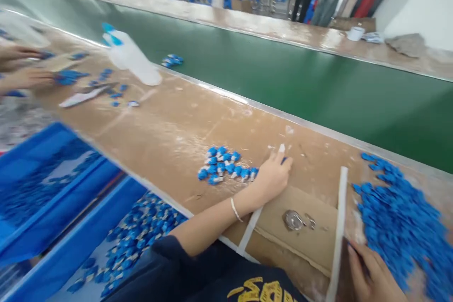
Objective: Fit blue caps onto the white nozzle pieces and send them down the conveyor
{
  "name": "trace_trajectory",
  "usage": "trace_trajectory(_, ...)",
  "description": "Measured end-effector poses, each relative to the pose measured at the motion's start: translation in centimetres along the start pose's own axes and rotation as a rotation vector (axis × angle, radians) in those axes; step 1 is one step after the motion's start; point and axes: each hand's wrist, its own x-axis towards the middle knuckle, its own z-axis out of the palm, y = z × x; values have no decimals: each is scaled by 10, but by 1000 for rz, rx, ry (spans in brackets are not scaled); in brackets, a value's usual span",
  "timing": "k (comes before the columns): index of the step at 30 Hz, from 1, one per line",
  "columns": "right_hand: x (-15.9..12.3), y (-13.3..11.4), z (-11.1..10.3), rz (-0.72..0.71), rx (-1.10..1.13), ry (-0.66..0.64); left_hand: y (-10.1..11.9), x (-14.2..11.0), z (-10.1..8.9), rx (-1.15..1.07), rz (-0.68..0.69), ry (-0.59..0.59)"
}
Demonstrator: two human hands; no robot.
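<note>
Though bare, left hand beside caps

shirt: dark navy, short-sleeved | chest print: yellow lettering | bangle: thin, pale, left wrist

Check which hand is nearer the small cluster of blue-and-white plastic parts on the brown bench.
Left hand: just beside the blue-and-white plastic cluster. Right hand: farther off, beyond the thin white strip.

Blue-and-white caps lie just left of the fingers; plain blue caps lie to their right on the white-flecked tan surface.
</note>
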Motion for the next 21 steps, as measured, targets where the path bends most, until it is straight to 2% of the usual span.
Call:
trace_trajectory(3, 10, -20, -8, 190, 16, -93, 0, -1, 0, -64, 26, 104)
trace_trajectory(5, 16, -28, -7, 287, 73, -91, -1, -1, 1, -87, 69, 163)
trace_trajectory(8, 20, -31, -8, 312, 65, -72, -2, -1, 2, -105, 99, 201)
trace_trajectory(11, 19, -30, -14, 193, -52, -20, -2, -2, 1, -113, 82, 192)
trace_trajectory(16, 16, -21, -16, -214, -176, -97, -2, 0, -1, -160, 53, 172)
trace_trajectory(18, 14, -16, -14, -299, -202, -123, -3, 0, -2, -179, 50, 174)
trace_trajectory(21, 9, -10, -13, -351, -220, -160, -3, 0, -3, -192, 46, 188)
